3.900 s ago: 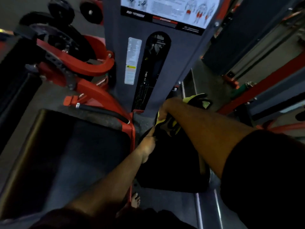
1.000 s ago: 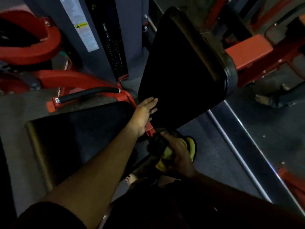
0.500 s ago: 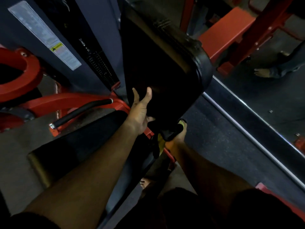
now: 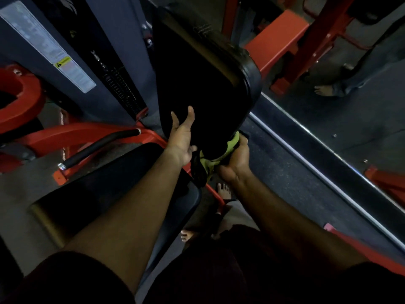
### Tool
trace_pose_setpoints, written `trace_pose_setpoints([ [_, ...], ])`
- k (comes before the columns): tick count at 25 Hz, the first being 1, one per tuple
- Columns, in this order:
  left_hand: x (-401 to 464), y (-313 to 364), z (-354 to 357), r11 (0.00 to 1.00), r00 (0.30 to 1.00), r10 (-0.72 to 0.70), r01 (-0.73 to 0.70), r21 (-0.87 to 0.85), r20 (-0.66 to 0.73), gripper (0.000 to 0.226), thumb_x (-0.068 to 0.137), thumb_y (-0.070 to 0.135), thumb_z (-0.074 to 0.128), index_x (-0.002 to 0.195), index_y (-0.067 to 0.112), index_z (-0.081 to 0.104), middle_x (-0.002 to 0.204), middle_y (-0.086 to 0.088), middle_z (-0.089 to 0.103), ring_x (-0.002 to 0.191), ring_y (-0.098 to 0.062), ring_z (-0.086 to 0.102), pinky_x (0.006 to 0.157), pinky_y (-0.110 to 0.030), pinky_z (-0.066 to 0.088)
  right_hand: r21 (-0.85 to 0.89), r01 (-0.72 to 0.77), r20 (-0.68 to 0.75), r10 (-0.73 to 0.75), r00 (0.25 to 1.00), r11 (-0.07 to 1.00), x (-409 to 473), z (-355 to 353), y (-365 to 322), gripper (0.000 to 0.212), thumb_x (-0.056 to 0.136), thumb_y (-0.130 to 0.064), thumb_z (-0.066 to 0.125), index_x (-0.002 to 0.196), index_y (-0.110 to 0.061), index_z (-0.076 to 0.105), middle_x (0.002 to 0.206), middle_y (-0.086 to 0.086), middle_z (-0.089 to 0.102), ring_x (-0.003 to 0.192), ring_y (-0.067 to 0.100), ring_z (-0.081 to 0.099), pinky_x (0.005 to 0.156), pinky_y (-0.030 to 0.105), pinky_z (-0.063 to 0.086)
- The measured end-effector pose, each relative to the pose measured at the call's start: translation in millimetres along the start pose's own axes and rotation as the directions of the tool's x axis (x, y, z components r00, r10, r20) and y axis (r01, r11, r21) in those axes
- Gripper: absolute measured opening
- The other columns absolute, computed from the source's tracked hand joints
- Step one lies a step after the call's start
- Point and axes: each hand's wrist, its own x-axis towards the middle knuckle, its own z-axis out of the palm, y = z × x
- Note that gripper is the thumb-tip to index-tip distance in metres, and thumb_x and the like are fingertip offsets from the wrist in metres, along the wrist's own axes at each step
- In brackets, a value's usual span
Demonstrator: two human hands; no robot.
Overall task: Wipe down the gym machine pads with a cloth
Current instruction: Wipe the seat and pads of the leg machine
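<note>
A tall black back pad (image 4: 203, 80) stands tilted in the middle of the view. My left hand (image 4: 183, 137) rests flat against its lower left face, fingers spread. My right hand (image 4: 235, 160) grips a yellow-green and black cloth (image 4: 215, 155) pressed around the pad's bottom right corner. Part of the cloth hangs loose below my hand. A black seat pad (image 4: 105, 187) lies lower left, partly covered by my left forearm.
Red machine frame (image 4: 76, 132) with a black handle (image 4: 98, 145) runs at left, beside the grey weight-stack housing (image 4: 72, 51). A metal floor rail (image 4: 328, 154) crosses at right. Another person's bare foot (image 4: 324, 91) stands at the upper right. My own feet (image 4: 223, 190) show below the pad.
My right hand with the cloth has come up from under the pad's lower edge to wrap its bottom right corner. My left hand stays flat on the pad.
</note>
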Motion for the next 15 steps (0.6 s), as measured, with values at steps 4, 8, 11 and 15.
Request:
trace_pose_setpoints([
  [4, -4.0, 1.6, 7.3, 0.997, 0.998, 0.027, -0.031, -0.077, -0.059, 0.083, 0.083, 0.058, 0.071, 0.153, 0.035, 0.033, 0.141, -0.001, 0.059, 0.120, -0.024, 0.062, 0.092, -0.041, 0.055, -0.005, -0.008, -0.008, 0.008, 1.000, 1.000, -34.2, 17.9, -25.8, 0.057, 0.092, -0.058, 0.051, 0.131, -0.020, 0.065, 0.133, 0.011, 0.065, 0.125, 0.033, 0.060, 0.111, 0.050, 0.042],
  [8, -29.4, 16.4, 29.0, 0.972, 0.971, 0.229, -0.232, -0.031, -0.067, 0.076, 0.082, 0.056, 0.073, 0.147, 0.028, 0.046, 0.140, -0.001, 0.059, 0.124, -0.021, 0.060, 0.097, -0.037, 0.053, -0.129, 0.166, 0.045, -0.161, 0.986, 0.978, -74.4, 41.5, -48.0, 0.049, 0.094, -0.053, 0.055, 0.131, -0.022, 0.064, 0.129, 0.009, 0.068, 0.119, 0.030, 0.065, 0.105, 0.050, 0.047],
  [11, -48.9, 37.0, 50.7, 0.722, 0.787, 0.617, -0.559, 0.407, -0.014, 0.081, 0.089, 0.060, 0.057, 0.157, 0.030, 0.025, 0.164, -0.007, 0.024, 0.150, -0.023, 0.027, 0.121, -0.035, 0.026, -0.412, 0.603, 0.183, -0.586, 0.789, 0.683, -90.3, 48.7, -59.7, 0.044, 0.095, -0.043, 0.060, 0.134, -0.025, 0.057, 0.130, 0.011, 0.066, 0.119, 0.031, 0.063, 0.101, 0.053, 0.051],
  [15, -42.5, 76.6, 75.3, 0.349, 0.488, 0.871, -0.705, 0.618, 0.065, 0.069, 0.099, 0.057, 0.028, 0.158, 0.024, 0.019, 0.168, -0.012, 0.007, 0.154, -0.027, 0.011, 0.124, -0.040, 0.014, -0.717, 0.487, 0.697, -0.524, 0.489, -0.499, -84.6, 90.9, -110.6, 0.068, 0.084, -0.064, 0.049, 0.148, -0.045, 0.037, 0.149, 0.004, 0.049, 0.137, 0.030, 0.041, 0.103, 0.045, 0.040],
])
